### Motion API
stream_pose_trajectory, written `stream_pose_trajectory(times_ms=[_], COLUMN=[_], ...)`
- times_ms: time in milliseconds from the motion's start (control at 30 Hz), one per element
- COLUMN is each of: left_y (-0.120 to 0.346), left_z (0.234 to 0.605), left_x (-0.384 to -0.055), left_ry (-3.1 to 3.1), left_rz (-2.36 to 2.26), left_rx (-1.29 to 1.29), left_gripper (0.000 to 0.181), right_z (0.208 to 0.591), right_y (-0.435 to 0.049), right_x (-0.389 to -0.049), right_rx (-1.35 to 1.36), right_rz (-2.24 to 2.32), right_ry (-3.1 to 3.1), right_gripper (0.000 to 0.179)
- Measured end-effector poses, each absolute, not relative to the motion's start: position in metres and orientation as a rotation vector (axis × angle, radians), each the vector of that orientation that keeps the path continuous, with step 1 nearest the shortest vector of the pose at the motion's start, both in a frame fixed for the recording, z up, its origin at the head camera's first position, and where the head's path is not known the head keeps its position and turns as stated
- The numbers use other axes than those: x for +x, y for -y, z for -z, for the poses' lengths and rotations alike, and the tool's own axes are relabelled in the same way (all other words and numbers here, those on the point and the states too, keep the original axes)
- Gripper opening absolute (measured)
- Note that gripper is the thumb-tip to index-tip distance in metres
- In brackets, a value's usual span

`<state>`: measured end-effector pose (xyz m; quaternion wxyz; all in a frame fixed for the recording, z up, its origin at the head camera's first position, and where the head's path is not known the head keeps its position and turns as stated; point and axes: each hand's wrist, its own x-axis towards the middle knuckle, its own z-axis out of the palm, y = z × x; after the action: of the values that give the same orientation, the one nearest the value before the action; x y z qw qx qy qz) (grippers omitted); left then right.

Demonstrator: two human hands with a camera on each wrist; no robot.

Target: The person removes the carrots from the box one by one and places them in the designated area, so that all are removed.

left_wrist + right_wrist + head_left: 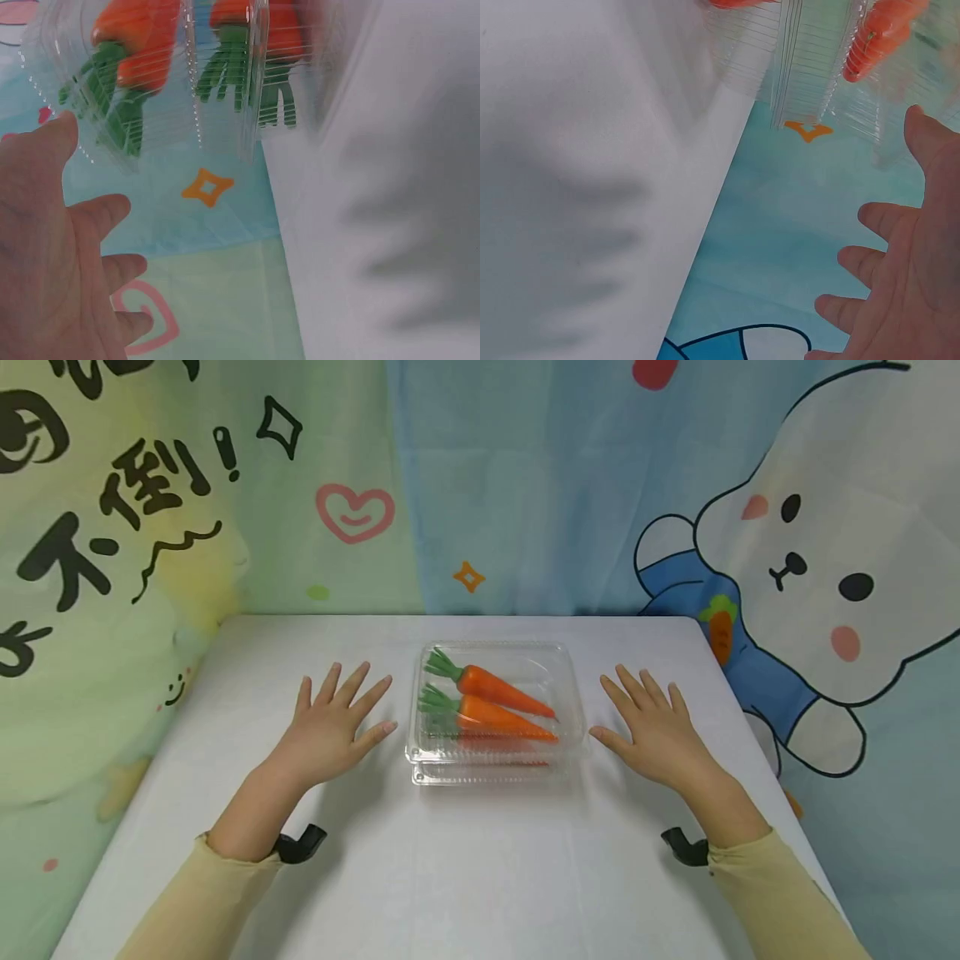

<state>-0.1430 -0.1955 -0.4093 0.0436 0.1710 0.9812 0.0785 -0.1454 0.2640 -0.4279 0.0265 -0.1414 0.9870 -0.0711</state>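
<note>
A clear plastic box [491, 774] with ribbed sides sits on the white table between my hands. Two orange carrots with green tops show plainly in the head view, an upper carrot [504, 687] and a lower carrot [498, 717]; more orange shows beneath them near the front rim. To the left of the box, my left hand [326, 735] is held palm down with fingers spread, its thumb pointing toward the side wall. My right hand [660, 739] mirrors it on the other side, thumb tip near the box. Neither holds anything.
The white table [487, 877] reaches back to a printed cloth backdrop [525, 510] with a bear figure. A black strap piece sits at each wrist, the left strap [302, 843] and the right strap [684, 847]. Soft hand shadows fall on the tabletop.
</note>
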Motion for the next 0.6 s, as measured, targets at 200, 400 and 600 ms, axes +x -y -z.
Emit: stream_pose_trajectory(times_ms=[200,400,600], left_y=[0.198,0.191,0.172], left_z=[0.416,0.426,0.437], left_x=[-0.145,-0.144,-0.141], left_ry=[-2.994,-2.827,-2.290], left_rz=[-0.340,-1.022,-1.794], left_rx=[0.523,0.467,0.294], left_gripper=[0.071,0.061,0.049], right_z=[0.430,0.435,0.441], right_y=[-0.262,-0.257,-0.249], right_x=[-0.146,-0.144,-0.144], right_rx=[-0.439,-0.346,-0.381], right_rz=[0.365,1.015,1.653], right_ry=[-3.034,-2.872,-2.517], right_gripper=[0.080,0.058,0.047])
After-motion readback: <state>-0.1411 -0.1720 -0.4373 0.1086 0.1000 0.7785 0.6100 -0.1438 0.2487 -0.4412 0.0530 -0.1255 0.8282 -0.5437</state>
